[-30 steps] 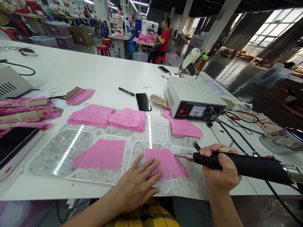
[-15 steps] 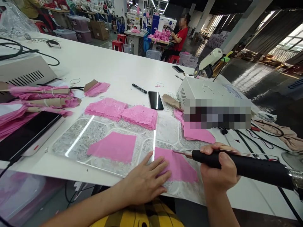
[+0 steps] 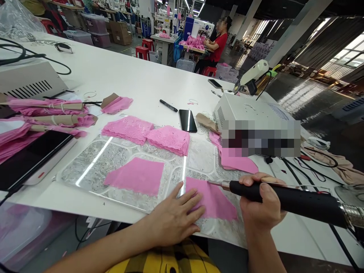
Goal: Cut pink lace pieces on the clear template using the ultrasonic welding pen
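Note:
My left hand (image 3: 182, 212) lies flat with fingers spread over the left part of a pink fabric piece (image 3: 214, 201). In my right hand (image 3: 260, 204) is a thick black-handled tool (image 3: 301, 201) with a narrow metal tip, like a handheld ultrasonic cutter. Its tip meets or hovers just over the upper edge of that piece; contact cannot be made out. A second pink fabric piece (image 3: 138, 176) rests to the left on the clear patterned mat (image 3: 93, 163). Behind them sit two stacks of pink lace-edged pieces (image 3: 169, 140).
A white box unit (image 3: 244, 110) stands at right, with pink pieces (image 3: 239, 159) in front and black cables beside it. Phones (image 3: 187, 120), a marker (image 3: 168, 105) and tied pink bundles (image 3: 48, 108) are on the white table. Across the room a person in red (image 3: 218, 45) sits at a sewing machine.
The camera view has shifted very slightly. Both hands, the tool and the fabric pieces hold nearly the same places.

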### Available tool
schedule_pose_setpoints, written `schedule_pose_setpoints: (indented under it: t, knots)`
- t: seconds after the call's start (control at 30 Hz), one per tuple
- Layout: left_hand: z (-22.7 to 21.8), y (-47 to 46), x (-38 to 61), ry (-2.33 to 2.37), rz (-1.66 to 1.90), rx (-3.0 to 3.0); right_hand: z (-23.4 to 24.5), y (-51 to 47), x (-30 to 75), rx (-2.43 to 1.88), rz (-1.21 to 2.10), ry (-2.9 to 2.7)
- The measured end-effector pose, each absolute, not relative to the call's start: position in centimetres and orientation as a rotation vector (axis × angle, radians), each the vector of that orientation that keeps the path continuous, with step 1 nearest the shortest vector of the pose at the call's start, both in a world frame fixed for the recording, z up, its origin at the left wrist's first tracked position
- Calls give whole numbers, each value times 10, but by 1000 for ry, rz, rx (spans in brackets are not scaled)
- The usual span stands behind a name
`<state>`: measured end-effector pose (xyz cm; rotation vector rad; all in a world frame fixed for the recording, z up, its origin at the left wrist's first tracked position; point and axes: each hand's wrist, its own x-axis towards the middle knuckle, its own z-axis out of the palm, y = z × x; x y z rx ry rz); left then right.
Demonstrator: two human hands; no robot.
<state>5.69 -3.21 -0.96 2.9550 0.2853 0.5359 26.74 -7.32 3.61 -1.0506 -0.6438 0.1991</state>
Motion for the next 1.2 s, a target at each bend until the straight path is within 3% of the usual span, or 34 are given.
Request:
schedule_pose_setpoints:
  t: [0.87,1.2]
  knots:
    - [-5,-33,57,270,527,2953,35,-60,245,-1024,296,-690]
    - [-12,-39,45,-25,953,2954,36,-81,241,-964,473,-680]
